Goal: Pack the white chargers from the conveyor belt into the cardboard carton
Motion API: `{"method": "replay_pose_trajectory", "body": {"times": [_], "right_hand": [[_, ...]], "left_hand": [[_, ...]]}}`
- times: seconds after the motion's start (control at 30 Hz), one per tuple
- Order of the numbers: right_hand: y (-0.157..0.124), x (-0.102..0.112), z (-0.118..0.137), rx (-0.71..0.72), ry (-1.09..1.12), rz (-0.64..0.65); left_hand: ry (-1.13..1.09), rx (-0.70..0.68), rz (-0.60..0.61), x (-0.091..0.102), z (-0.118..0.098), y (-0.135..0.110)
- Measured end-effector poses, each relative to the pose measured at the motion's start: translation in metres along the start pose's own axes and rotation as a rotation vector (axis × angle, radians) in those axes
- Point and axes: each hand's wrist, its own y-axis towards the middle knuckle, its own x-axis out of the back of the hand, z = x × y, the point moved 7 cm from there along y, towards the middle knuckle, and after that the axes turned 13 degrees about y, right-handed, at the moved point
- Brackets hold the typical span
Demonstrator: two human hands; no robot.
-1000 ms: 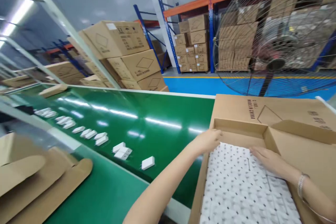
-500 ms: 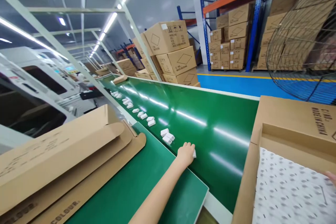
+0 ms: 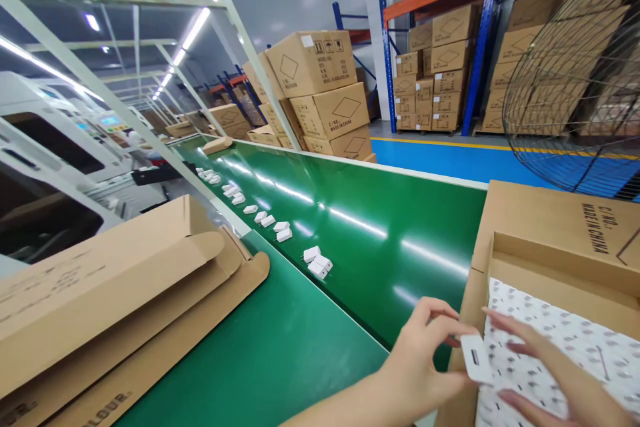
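A white USB charger plug [image 3: 475, 358] with a dark port slot is gripped in the fingers of my left hand [image 3: 425, 353], at the near left edge of the open carton [image 3: 560, 267]. My right hand [image 3: 560, 367] is just to its right, thumb and fingers apart, over the carton's white patterned contents [image 3: 600, 347]. More white charger plugs [image 3: 319, 262] lie in small groups along the green conveyor belt [image 3: 380, 247], the nearest group left of my hands.
Folded cardboard boxes [image 3: 115, 293] rest on the green side table [image 3: 260, 340] at left. A wire fan guard [image 3: 560, 80] stands at far right. Stacked cartons [image 3: 325, 107] rise beyond the belt, and racks [image 3: 450, 7] hold more.
My left hand has carried a charger plug from the belt rightwards to the open carton. My right hand has come further into view beside it. The view has shifted slightly.
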Motion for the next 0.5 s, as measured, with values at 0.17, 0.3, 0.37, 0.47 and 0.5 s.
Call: {"method": "replay_pose_trajectory", "body": {"times": [0.17,0.3,0.37,0.47,0.5], "right_hand": [[0.02,-0.036,0.053,0.087,0.181,0.152],[0.023,-0.037,0.054,0.054,0.209,0.106],[0.02,-0.033,0.055,0.05,0.266,0.108],[0.018,-0.026,0.056,0.005,0.361,0.085],[0.018,-0.024,0.056,-0.009,0.383,0.076]], "left_hand": [[-0.123,0.099,0.142,0.009,-0.011,-0.003],[0.445,0.232,0.137,0.098,0.022,0.012],[0.964,0.468,0.142,0.158,0.068,0.017],[1.3,0.751,0.269,0.219,0.136,0.017],[1.308,0.789,0.298,0.23,0.154,0.016]]}}
